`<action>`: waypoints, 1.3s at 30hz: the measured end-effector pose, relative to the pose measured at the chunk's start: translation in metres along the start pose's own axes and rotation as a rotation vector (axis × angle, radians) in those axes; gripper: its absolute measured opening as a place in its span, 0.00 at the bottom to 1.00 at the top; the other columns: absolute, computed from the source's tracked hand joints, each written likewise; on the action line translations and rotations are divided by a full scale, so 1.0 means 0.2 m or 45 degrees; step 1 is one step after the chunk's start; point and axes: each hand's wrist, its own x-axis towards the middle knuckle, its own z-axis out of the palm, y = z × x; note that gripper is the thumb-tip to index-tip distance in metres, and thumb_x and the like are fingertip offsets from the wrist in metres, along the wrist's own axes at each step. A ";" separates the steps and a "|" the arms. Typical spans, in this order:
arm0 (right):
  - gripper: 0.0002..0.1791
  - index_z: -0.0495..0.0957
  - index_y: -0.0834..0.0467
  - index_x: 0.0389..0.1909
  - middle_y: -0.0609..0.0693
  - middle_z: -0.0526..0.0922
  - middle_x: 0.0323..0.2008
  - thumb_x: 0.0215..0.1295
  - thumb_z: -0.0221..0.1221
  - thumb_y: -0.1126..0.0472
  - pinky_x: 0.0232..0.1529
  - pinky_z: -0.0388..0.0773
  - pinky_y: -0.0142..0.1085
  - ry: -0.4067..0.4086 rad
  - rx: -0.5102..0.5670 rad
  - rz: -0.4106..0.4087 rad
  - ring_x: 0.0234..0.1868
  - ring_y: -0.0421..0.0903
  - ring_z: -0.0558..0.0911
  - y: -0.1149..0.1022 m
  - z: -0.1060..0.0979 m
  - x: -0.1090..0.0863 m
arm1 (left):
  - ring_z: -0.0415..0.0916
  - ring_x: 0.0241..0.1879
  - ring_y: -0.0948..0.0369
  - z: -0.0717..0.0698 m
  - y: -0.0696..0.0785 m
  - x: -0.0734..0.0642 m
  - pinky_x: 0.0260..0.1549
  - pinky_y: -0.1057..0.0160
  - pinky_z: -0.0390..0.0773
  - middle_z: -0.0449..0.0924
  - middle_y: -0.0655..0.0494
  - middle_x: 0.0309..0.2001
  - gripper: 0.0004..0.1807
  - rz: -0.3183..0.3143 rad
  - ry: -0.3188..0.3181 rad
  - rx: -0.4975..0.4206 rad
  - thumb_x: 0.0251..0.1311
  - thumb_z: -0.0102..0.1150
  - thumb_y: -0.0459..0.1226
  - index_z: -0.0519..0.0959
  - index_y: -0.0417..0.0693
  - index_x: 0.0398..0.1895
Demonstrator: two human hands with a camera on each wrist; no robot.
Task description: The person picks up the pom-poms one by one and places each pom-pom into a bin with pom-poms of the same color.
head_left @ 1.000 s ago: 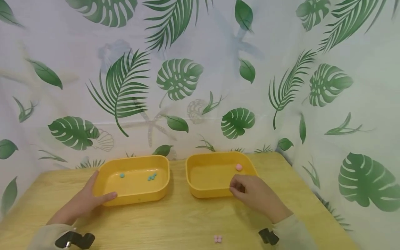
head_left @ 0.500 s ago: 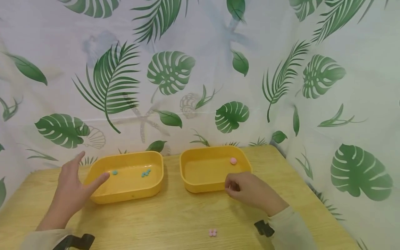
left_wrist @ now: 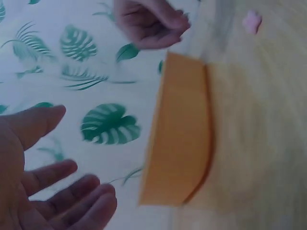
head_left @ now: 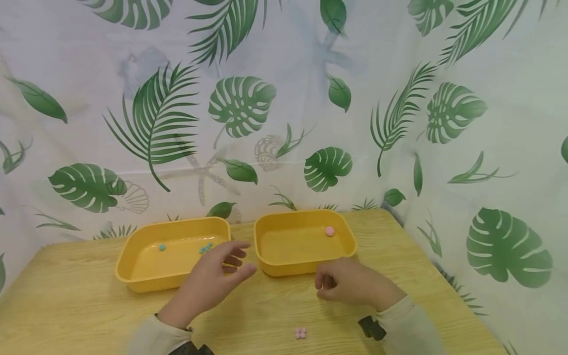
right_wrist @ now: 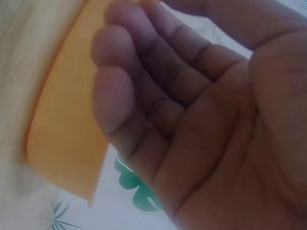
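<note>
My left hand [head_left: 210, 283] is in the air in front of the two trays, fingers spread and relaxed, with nothing in it. It overlaps the near right corner of the left yellow tray [head_left: 151, 283]. My right hand [head_left: 355, 285] hovers by the front wall of the right yellow tray [head_left: 288, 269]; its fingers are loosely curled, and the right wrist view shows a bare palm [right_wrist: 216, 124]. A round pink piece [head_left: 330, 231] lies in the right tray. In the left tray are a round teal piece [head_left: 161, 247] and a teal cluster [head_left: 206, 248], partly behind the left hand.
On the wooden table [head_left: 257, 315], near the front, lies a small pink four-lobed piece [head_left: 301, 333]. Behind the trays hangs a white leaf-print cloth [head_left: 284, 108], which also runs along the right side.
My left hand has let go of the left tray's left side, lifted, and swung right to between the trays. The right hand has shifted slightly toward me. The camera view has moved a little.
</note>
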 end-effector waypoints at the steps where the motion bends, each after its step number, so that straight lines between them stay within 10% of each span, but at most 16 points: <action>1: 0.04 0.82 0.50 0.35 0.37 0.77 0.28 0.67 0.69 0.59 0.34 0.75 0.31 -0.009 -0.002 -0.011 0.30 0.34 0.74 0.00 0.00 0.00 | 0.80 0.55 0.54 0.05 -0.01 0.01 0.55 0.51 0.82 0.80 0.52 0.57 0.30 -0.018 -0.009 -0.015 0.67 0.67 0.54 0.76 0.53 0.68; 14: 0.07 0.81 0.49 0.32 0.36 0.77 0.27 0.64 0.68 0.64 0.34 0.74 0.30 -0.156 0.010 0.024 0.29 0.33 0.73 0.00 0.10 0.04 | 0.70 0.66 0.39 0.33 -0.10 0.11 0.62 0.40 0.75 0.67 0.38 0.71 0.38 -0.097 0.039 -0.050 0.70 0.62 0.55 0.67 0.44 0.76; 34: 0.11 0.78 0.44 0.28 0.37 0.73 0.22 0.56 0.66 0.64 0.29 0.70 0.30 -0.254 -0.099 0.092 0.25 0.34 0.72 -0.08 0.22 0.07 | 0.70 0.45 0.55 0.36 -0.14 0.12 0.46 0.55 0.74 0.70 0.49 0.50 0.18 -0.149 0.105 -0.113 0.73 0.61 0.48 0.75 0.43 0.51; 39: 0.11 0.79 0.44 0.29 0.36 0.73 0.22 0.57 0.70 0.63 0.29 0.70 0.29 -0.276 -0.088 0.049 0.25 0.33 0.71 -0.09 0.24 0.09 | 0.72 0.44 0.55 0.35 -0.14 0.12 0.44 0.57 0.75 0.69 0.46 0.53 0.26 -0.146 0.124 -0.096 0.72 0.62 0.49 0.72 0.43 0.63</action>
